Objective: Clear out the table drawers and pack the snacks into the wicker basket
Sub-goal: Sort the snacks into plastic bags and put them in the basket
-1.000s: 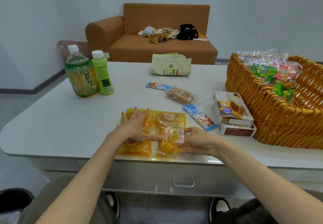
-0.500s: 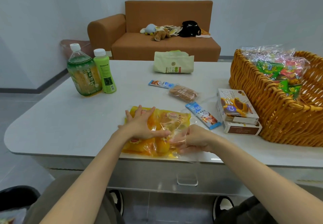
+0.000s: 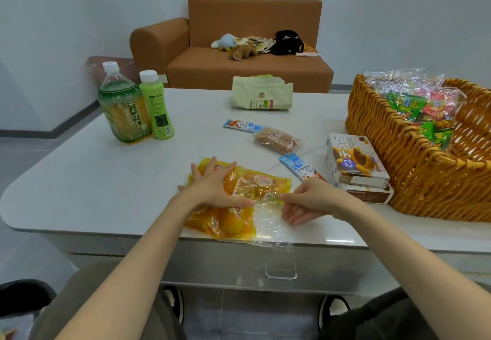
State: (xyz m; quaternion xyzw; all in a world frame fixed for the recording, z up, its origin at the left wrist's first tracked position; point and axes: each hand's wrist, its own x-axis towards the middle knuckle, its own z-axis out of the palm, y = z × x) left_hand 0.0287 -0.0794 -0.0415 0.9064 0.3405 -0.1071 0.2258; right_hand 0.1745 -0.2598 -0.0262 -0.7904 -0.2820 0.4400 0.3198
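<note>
**Hands press the yellow snack bags flat**

The left hand [image 3: 212, 188] is spread wide and lies flat on the yellow snack bags [image 3: 228, 224], pressing them down. The right hand [image 3: 308, 203] is just beside it. Its fingers are nearly straight and touch the clear part of the wrap. I think the hands lie this way to squash the bags flat and keep them together. The wrap is thin, shiny and slippery, so it could slide about. The bags look soft and lumpy, with round orange cakes showing through. They sit at the near edge of the white surface [image 3: 106, 180], and a bit of clear wrap hangs over that edge.

The wicker basket [image 3: 425, 188] stands on the right, well apart from the hands. It is woven from thick, bumpy golden strands with little gaps. Crinkly bright packets [image 3: 414, 106] lie inside it.

2 cake boxes [image 3: 356, 164] are stacked right beside the basket. They are hard with square corners, so they stack well. A clear pack of round biscuits [image 3: 276, 140] lies farther back. At the far left stand a big tea bottle [image 3: 125, 111] and a thin green bottle [image 3: 158, 111], side by side.

Under the surface, the shiny metal drawer [image 3: 280, 270] is closed. Many snacks are not packed yet.
</note>
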